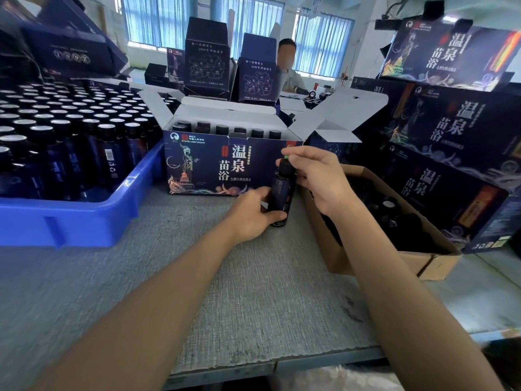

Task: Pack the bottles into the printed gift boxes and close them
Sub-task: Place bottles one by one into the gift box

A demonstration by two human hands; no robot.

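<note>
A dark bottle (282, 190) with a black cap stands upright on the grey table, just in front of the right corner of an open printed gift box (214, 165). My left hand (251, 213) grips the bottle's lower body. My right hand (315, 176) curls round its cap from the right. Inside the gift box a row of several black-capped bottles (222, 128) shows, and its white flaps stand open.
A blue crate (84, 218) full of capped bottles sits at the left. A brown carton (394, 258) with dark bottles lies at the right, beside stacked closed gift boxes (451, 165). Open boxes and a seated person are behind. Bare grey table mat (253, 292) lies in front.
</note>
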